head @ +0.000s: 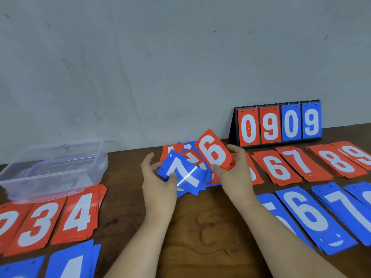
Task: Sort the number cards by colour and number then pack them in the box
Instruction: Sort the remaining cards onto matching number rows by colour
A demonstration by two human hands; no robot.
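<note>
While the clear plastic box (pixel 60 161) stands open at the left rear of the table (pixel 200 227), with only tabletop showing through its walls, the left hand (pixel 158 177) curls under a loose mixed stack of cards (pixel 202 177), its thumb pressing the blue 7 card (pixel 184 173) on top. The right hand (pixel 234 169) pinches a red 6 card (pixel 213 151) between thumb and fingers. The card is tilted up above the stack, left of the red 6 pile (pixel 277 169).

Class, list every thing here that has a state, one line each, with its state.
plastic box: open, lidless, no cards inside.
scoreboard: standing upright, showing 0909.
red 6 card: raised, tilted, pinched by right hand.
blue 7 stack: gripped by left hand.
sorted piles: flat, face up on table.
</note>
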